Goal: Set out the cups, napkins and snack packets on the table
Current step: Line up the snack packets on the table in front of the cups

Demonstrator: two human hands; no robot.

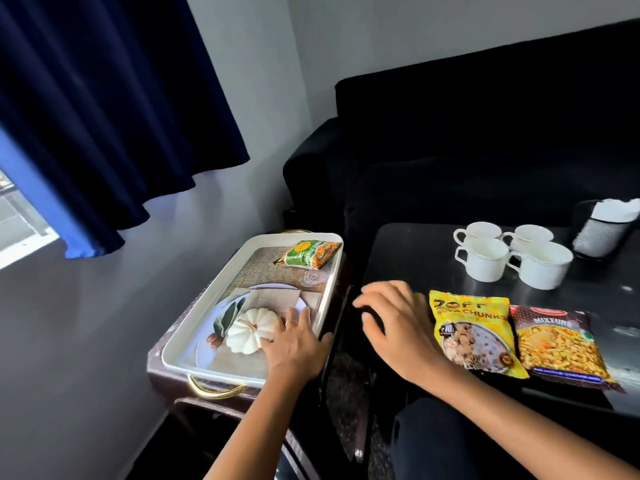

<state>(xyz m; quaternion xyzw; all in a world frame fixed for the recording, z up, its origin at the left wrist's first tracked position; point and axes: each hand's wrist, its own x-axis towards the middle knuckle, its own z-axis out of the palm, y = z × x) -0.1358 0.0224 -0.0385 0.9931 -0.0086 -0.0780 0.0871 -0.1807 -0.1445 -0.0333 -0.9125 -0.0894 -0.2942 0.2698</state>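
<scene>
Several white cups (512, 254) stand grouped on the black table (415, 251). A black mesh holder with white napkins (606, 226) sits behind them at the right. Two snack packets lie side by side near the table's front: a yellow one (472, 332) and a dark red mixture one (557, 344). A green packet (308, 254) lies at the far end of the white tray (194, 327). My left hand (298, 341) rests flat on the tray's near right corner. My right hand (394, 323) hovers over the table's left edge, fingers spread, holding nothing.
The tray has a printed picture of a pumpkin and plate on its floor and gold handles (211, 389); it sits on a brown stool left of the table. A black sofa (467, 150) stands behind. A dark blue curtain (104, 116) hangs at the left.
</scene>
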